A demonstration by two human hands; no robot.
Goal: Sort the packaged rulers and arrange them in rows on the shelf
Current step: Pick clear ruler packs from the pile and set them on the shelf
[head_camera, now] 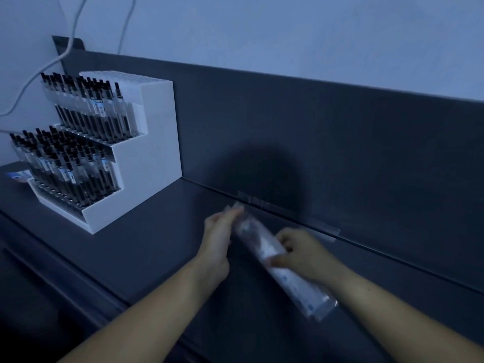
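Pack of rulers (294, 281): a long, narrow clear plastic sleeve with whitish rulers inside and small blue print near the close end. It is blurred, so no markings can be read. It is held low over the dark shelf (157, 231), angled from near the rear edge back toward the person. The right hand (305, 254) grips the pack's middle, with the fingers curled over its far side and the thumb laid across the top. The left hand (218, 241) is at the pack's far end, fingers stretched forward and pressed together against it; blur means I cannot tell whether they pinch. A dark back panel (327, 153) rises behind the shelf. A white stepped stand (149, 158) sits at the left on the shelf, full of upright black pens (86, 111). Two cables (72, 38) hang on the wall above.
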